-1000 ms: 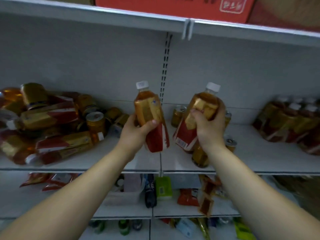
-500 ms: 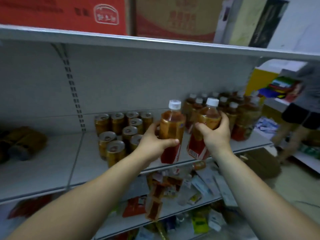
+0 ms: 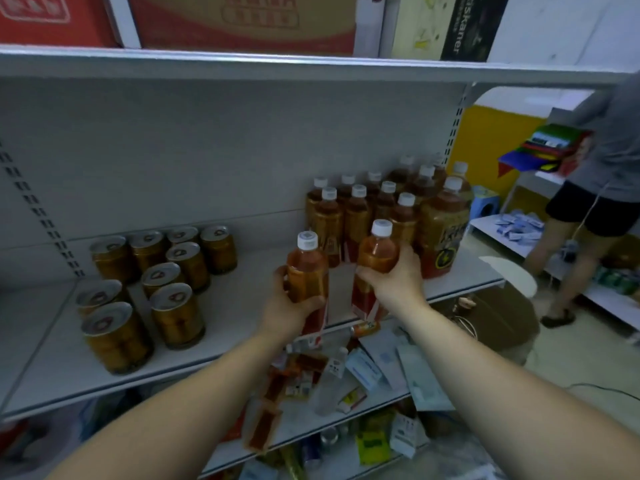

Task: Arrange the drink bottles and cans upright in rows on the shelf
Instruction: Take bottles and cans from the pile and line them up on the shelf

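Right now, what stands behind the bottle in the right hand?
Rows of upright white-capped bottles on the shelf. The held bottle and right hand cover the lower parts of the nearest ones.

Bare left forearm (image 3: 180,403), bare right forearm (image 3: 485,368)

Left hand (image 3: 289,306) and right hand (image 3: 394,278) each grip an upright bottle above the shelf (image 3: 242,306).
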A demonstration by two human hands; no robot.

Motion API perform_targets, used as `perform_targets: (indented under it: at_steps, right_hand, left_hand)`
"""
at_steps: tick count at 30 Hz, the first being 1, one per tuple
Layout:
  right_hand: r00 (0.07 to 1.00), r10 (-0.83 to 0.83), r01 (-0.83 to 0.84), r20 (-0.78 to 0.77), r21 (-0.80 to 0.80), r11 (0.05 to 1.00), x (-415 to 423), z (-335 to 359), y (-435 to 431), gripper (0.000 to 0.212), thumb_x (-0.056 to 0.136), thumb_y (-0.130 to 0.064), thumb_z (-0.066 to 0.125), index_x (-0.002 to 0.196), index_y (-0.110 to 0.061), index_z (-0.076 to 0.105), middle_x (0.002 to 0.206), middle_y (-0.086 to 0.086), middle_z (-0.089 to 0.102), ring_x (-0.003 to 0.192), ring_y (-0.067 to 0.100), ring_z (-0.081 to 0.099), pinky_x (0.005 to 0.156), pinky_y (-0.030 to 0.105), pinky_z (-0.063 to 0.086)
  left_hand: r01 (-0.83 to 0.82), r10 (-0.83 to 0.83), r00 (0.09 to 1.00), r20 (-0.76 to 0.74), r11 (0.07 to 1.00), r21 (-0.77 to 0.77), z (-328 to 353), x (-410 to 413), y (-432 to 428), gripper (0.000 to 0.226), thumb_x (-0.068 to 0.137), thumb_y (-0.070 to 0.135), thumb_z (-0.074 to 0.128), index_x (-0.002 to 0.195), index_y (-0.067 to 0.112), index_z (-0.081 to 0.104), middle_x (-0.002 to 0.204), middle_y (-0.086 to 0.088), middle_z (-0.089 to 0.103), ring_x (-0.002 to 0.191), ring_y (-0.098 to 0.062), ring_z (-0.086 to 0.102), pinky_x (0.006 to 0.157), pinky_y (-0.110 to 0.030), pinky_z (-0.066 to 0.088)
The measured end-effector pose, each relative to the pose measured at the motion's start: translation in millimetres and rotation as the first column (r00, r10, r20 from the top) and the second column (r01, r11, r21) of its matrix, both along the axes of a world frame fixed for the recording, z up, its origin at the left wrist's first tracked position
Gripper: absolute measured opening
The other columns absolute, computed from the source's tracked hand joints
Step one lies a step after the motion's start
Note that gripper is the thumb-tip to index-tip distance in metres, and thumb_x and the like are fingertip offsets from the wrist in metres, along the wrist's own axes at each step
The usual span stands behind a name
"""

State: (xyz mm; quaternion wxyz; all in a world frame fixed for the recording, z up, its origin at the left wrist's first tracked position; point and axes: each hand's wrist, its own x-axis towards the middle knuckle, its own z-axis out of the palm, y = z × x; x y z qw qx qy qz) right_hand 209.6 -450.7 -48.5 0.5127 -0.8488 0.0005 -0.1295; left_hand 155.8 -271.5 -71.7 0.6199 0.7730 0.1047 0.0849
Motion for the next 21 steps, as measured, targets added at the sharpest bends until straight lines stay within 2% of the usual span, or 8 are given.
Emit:
perform_targets:
  at_steps: [4, 6, 8, 12, 17, 21]
  right_hand:
    - [1.000, 0.012, -0.009, 0.022, -0.101, 0.995, 22.7, -14.7, 0.6, 0.084, 0.076, -0.039, 0.078, 0.143, -0.019, 0.032, 0.141, 0.008, 0.039, 0.131, 0.026, 0.037, 0.108, 0.038, 0.034]
    - [0.998, -0.028, 0.038, 0.051, -0.197, 0.980, 36.8, -18.0, -0.5, 0.091, 0.076, -0.045, 0.076, 0.147, -0.015, 0.028, 0.143, 0.013, 0.037, 0.133, 0.033, 0.035, 0.110, 0.043, 0.032]
    - [0.999, -0.033, 0.039, 0.031, -0.231, 0.972, 48.8, -19.3, -1.8, 0.095, 0.078, -0.044, 0.076, 0.150, -0.014, 0.023, 0.143, 0.019, 0.034, 0.132, 0.037, 0.034, 0.108, 0.045, 0.032]
    - [0.999, 0.046, -0.051, -0.023, -0.231, 0.972, 60.7, -23.8, -16.5, 0.098, 0.074, -0.037, 0.080, 0.150, -0.018, 0.022, 0.141, 0.014, 0.034, 0.132, 0.032, 0.034, 0.108, 0.042, 0.033]
    - [0.998, 0.020, -0.009, 0.053, -0.191, 0.982, 73.9, -25.6, -16.5, 0.096, 0.070, -0.036, 0.084, 0.146, -0.015, 0.029, 0.137, 0.014, 0.040, 0.129, 0.031, 0.038, 0.104, 0.037, 0.034]
    - [0.988, 0.134, -0.119, 0.075, -0.172, 0.978, 80.0, -11.2, -29.0, 0.094, 0.072, -0.041, 0.081, 0.147, -0.016, 0.029, 0.144, 0.010, 0.036, 0.135, 0.026, 0.032, 0.109, 0.035, 0.029]
  left_hand:
    - [0.048, -0.047, 0.999, -0.014, 0.998, 0.029, -7.7, 27.1, -2.6, 0.085, 0.077, 0.012, 0.076, 0.143, 0.017, 0.022, 0.121, 0.001, 0.047, 0.116, -0.020, 0.050, 0.097, -0.036, 0.044]
    - [0.081, -0.080, 0.996, -0.033, 0.996, 0.043, -9.1, 43.5, -4.0, 0.087, 0.074, 0.008, 0.077, 0.143, 0.017, 0.023, 0.121, 0.002, 0.047, 0.118, -0.019, 0.050, 0.093, -0.034, 0.043]
    - [0.102, -0.100, 0.994, -0.052, 0.993, 0.054, -8.6, 58.5, -6.6, 0.086, 0.072, 0.005, 0.077, 0.140, 0.017, 0.026, 0.117, 0.003, 0.048, 0.112, -0.018, 0.052, 0.087, -0.029, 0.041]
    - [0.123, -0.117, 0.991, -0.067, 0.988, 0.091, -12.8, 80.6, -13.3, 0.087, 0.069, 0.011, 0.080, 0.138, 0.018, 0.028, 0.118, 0.002, 0.053, 0.110, -0.016, 0.054, 0.089, -0.032, 0.046]
    - [0.081, -0.076, 0.996, -0.049, 0.991, 0.109, -13.1, 93.2, -30.8, 0.089, 0.067, 0.015, 0.083, 0.137, 0.019, 0.029, 0.124, -0.001, 0.052, 0.114, -0.018, 0.054, 0.094, -0.037, 0.047]
    - [0.083, -0.075, 0.995, -0.068, 0.990, 0.116, -14.7, 93.2, -35.9, 0.095, 0.070, 0.010, 0.080, 0.142, 0.020, 0.019, 0.122, 0.004, 0.049, 0.113, -0.014, 0.051, 0.089, -0.029, 0.042]
